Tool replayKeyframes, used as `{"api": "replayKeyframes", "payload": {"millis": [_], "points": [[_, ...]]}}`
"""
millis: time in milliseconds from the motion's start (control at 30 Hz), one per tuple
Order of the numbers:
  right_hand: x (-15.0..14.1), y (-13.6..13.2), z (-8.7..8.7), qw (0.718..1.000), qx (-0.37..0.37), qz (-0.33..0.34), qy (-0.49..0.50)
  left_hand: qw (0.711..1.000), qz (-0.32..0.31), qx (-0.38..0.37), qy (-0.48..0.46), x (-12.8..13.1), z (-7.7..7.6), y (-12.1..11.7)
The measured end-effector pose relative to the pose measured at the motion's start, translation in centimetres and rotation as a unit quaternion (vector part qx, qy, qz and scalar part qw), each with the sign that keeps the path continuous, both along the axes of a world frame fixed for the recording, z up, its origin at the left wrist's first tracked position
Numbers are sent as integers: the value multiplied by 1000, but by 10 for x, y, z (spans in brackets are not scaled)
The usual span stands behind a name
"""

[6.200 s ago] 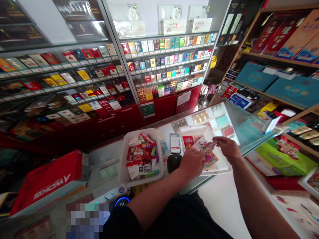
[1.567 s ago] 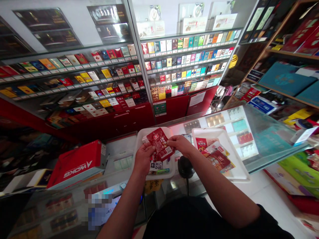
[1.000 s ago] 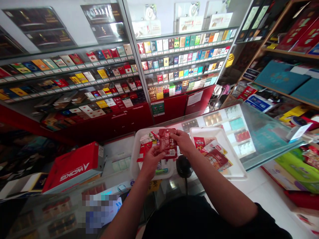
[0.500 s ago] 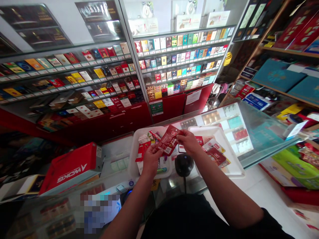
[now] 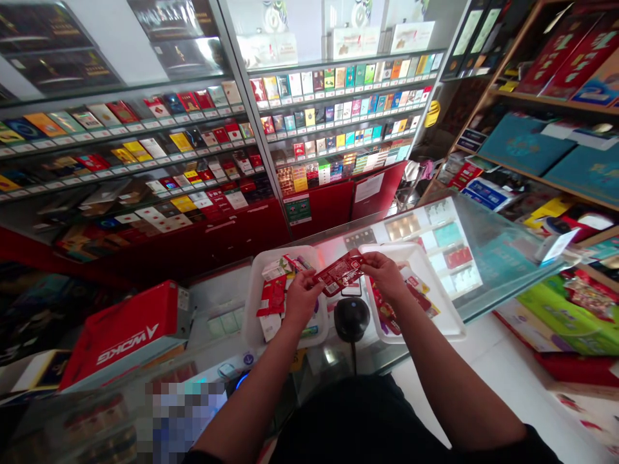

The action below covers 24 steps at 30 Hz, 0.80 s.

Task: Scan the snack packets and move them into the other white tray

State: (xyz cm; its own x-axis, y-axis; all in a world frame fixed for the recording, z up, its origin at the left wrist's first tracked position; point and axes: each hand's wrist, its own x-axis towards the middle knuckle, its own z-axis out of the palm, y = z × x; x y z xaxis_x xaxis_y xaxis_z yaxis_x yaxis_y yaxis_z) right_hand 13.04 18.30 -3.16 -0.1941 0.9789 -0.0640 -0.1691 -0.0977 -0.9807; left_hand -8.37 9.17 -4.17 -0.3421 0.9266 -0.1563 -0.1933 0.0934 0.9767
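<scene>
A dark red snack packet [image 5: 341,272] is stretched between my two hands, its printed side with a barcode facing up. My left hand [image 5: 304,298] pinches its left end, above the right side of a white bin [image 5: 250,309] of mixed small packets and boxes. The other end is gripped by my right hand [image 5: 384,276], over the left side of a white tray [image 5: 452,325] with several flat packets in it. Just below the packet stands a black desktop scanner [image 5: 351,319] with a cable. A phone-like object [image 5: 351,290] lies partly hidden behind the scanner.
The glass counter [image 5: 488,258] runs across in front of me. A red shoe-type box [image 5: 128,332] sits on its left part, near a lit, blurred-out screen [image 5: 186,419]. Behind stand shelves of cigarette packs [image 5: 338,116]; blue boxes [image 5: 529,145] fill shelves at right.
The packet has turned from a steep slant to nearly level and shifted slightly right. My right hand has moved right with it, and the whole view has shifted a little.
</scene>
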Motion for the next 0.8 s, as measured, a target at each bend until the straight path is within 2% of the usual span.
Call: {"api": "replayKeyframes", "payload": {"millis": [300, 433, 600, 800], "points": [[32, -3, -11, 990, 22, -26, -134, 985, -58, 24, 160, 2, -15, 12], [40, -6, -17, 983, 44, -29, -178, 980, -65, 18, 185, 7, -14, 14], [44, -13, -11, 974, 30, -35, -223, 975, -54, 15, 216, 12, -11, 14], [49, -14, -12, 963, 41, -43, -263, 967, -69, 21, 243, 14, -15, 16]]}}
